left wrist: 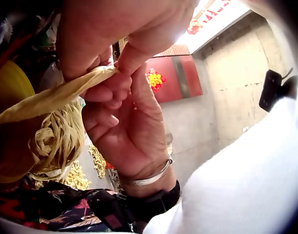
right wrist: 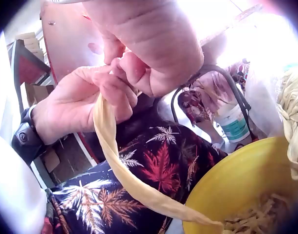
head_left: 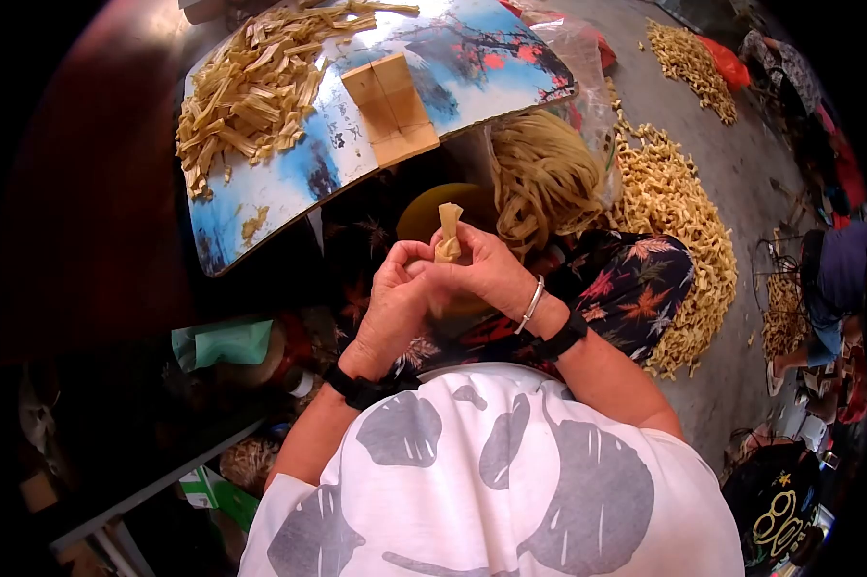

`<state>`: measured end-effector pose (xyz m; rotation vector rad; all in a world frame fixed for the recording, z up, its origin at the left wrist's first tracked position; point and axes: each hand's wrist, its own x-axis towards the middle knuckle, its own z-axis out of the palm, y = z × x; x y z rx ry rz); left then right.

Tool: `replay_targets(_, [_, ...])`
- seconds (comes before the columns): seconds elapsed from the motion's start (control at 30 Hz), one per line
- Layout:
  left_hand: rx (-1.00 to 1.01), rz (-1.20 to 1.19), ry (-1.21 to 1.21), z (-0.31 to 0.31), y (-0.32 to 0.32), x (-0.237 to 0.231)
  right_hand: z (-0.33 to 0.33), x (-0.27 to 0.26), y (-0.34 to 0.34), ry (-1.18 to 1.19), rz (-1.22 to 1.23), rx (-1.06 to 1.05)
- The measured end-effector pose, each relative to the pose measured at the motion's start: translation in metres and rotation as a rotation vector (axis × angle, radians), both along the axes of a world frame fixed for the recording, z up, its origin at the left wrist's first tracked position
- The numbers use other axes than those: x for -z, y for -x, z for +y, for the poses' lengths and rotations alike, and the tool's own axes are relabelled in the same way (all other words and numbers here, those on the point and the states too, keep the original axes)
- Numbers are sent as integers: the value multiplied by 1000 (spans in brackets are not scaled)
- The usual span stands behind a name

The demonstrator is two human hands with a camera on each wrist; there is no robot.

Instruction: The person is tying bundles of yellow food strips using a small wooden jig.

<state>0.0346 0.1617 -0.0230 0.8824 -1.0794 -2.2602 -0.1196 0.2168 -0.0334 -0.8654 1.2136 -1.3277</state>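
In the head view, a folded piece of a pale yellow tofu skin strip (head_left: 450, 223) stands up between the fingertips of both hands. My left hand (head_left: 395, 303) pinches the strip from the left, its fingers bent inward. On the other side, my right hand (head_left: 491, 267), with a bracelet at its wrist, holds it between thumb and fingers. The hands meet at the fingertips and partly hide the strip. From the left hand's fingers, the long strip (right wrist: 129, 183) hangs down, lightly twisted, towards a yellow bowl (right wrist: 237, 165) with short pieces in it.
A picture-printed table (head_left: 289, 207) bears a heap of short strips (head_left: 251, 96) and a wooden block (head_left: 390, 111). Beside the knees is a plastic bag of long strips (head_left: 549, 178). A large pile of knotted pieces (head_left: 678, 231) covers the floor at right.
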Motion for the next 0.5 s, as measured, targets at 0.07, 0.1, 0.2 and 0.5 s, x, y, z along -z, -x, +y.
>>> replay_targets(0.07, [-14,-27,-149,5,3,-12,-1,6,0,-14,174,83])
replay_targets(0.1, [27,-7,-166,6,1,-11,-3,9,3,-16,162,131])
replay_targets(0.2, [66,18,-190,9,1,-9,-9,11,16,-18,181,246])
replay_targets(0.5, [84,-52,-116,4,3,-13,-7,13,2,-2,6,194])
